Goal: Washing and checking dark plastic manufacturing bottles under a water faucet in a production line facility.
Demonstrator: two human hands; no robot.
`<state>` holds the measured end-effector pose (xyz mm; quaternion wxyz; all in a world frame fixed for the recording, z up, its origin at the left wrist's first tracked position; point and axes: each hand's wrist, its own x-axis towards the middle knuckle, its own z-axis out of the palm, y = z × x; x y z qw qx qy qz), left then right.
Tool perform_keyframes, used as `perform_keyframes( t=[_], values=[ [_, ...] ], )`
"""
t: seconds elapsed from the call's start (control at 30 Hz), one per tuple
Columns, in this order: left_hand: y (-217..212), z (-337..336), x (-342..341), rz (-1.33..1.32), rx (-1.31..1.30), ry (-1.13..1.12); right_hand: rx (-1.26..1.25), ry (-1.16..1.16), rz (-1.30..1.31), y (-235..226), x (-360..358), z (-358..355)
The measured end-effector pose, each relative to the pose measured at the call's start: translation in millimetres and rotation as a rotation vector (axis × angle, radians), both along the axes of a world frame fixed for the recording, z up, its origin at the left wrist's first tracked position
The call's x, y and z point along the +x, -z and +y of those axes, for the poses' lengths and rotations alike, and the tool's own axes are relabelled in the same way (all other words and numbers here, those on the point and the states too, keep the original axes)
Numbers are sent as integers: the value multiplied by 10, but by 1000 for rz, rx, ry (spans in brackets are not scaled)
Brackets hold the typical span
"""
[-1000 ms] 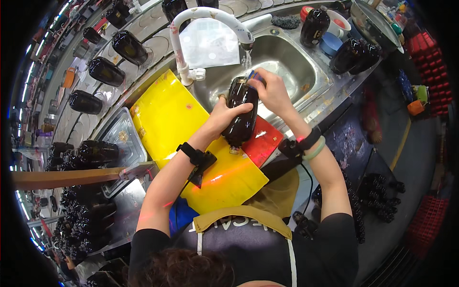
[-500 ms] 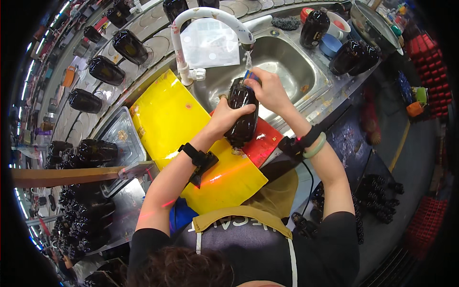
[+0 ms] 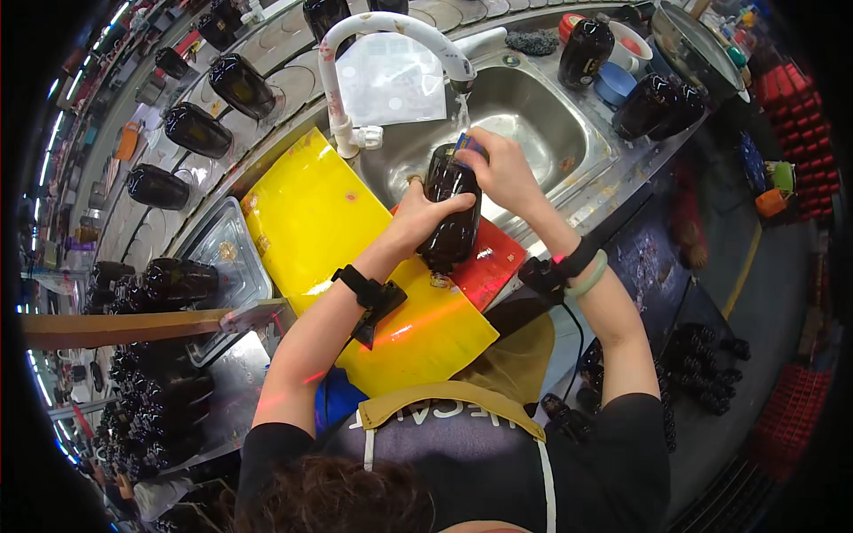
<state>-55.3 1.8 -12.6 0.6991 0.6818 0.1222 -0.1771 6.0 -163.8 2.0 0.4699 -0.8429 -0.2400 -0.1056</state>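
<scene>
My left hand (image 3: pixel 419 218) is wrapped round a dark, glossy bottle (image 3: pixel 453 238), its thumb lying across the near side. The bottle is tilted over the near edge of the metal sink (image 3: pixel 567 147), with its neck pointing toward me. In my right hand (image 3: pixel 505 176) I pinch a small flat blue piece (image 3: pixel 465 145) against the bottle's far end; whether it is a pad or a card I cannot make out. Water runs from the white curved tap (image 3: pixel 391 25) just beyond that end. Under the bottle lie a yellow sheet (image 3: pixel 311 209) and a red sheet (image 3: pixel 489 266).
Several dark bottles (image 3: pixel 197 131) stand on the slatted conveyor at left. A clear tray (image 3: pixel 253 235) sits beside the yellow sheet, near a wooden bar (image 3: pixel 124 330). More bottles (image 3: pixel 586 55), a blue bowl (image 3: pixel 615 84) and a dark scouring pad (image 3: pixel 531 42) are right of the tap.
My right hand and the blue piece have shifted very slightly at the bottle's far end. The left hand's grip looks the same, and the water still runs.
</scene>
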Motion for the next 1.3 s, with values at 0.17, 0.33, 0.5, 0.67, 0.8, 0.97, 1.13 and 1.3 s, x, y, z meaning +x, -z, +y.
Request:
perform_keyframes(
  t=[0.17, 0.33, 0.5, 0.67, 0.8, 0.97, 1.13, 1.3],
  values=[
    [-117, -73, -4, -22, 16, 64, -47, 112, -51, 57, 102, -43],
    [-104, -147, -14, -96, 47, -20, -35, 57, 49, 5, 126, -90],
    [54, -34, 47, -29, -90, 56, -10, 15, 77, 43, 61, -25],
    [57, -79, 29, -45, -6, 0, -26, 73, 20, 66, 153, -53],
    [17, -43, 39, -73, -92, 61, -47, 18, -4, 73, 121, -58],
    [-13, -84, 11, -47, -11, -25, -2, 88, 28, 106, 89, -20],
    [-118, -132, -30, -77, -8, -11, -64, 105, 37, 51, 232, -84],
    [-90, -70, 0, -14, -40, 41, -19, -24, -13, 71, 64, -18]
  ],
)
